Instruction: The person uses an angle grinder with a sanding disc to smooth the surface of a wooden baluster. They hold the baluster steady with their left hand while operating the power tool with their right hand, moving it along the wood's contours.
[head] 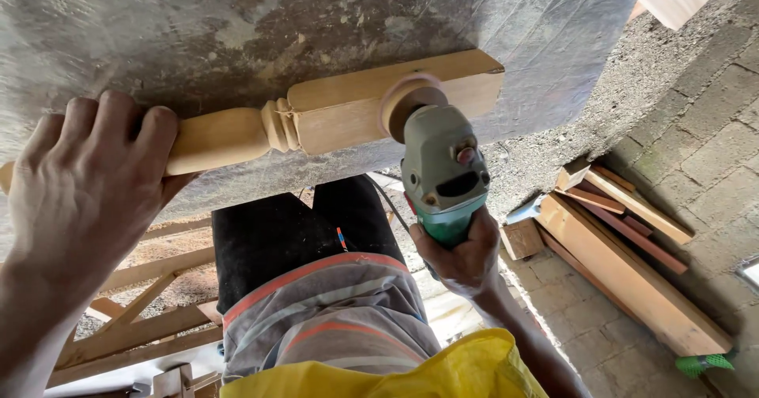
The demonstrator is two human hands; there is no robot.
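A turned wooden leg (pixel 332 117) lies along the near edge of a grey stone-like work surface (pixel 316 18), its square end pointing right. My left hand (pixel 83 181) grips the leg's rounded part at the left and holds it down. My right hand (pixel 462 256) is closed around the green body of an angle grinder (pixel 443 173). The grinder's round sanding disc (pixel 407 98) is pressed against the side face of the leg's square block.
Several wooden planks and offcuts (pixel 624 248) lie on the paved floor at the right, beside a block wall (pixel 704 129). A wooden frame (pixel 134 319) lies on the ground at lower left. My legs and shirt fill the lower middle.
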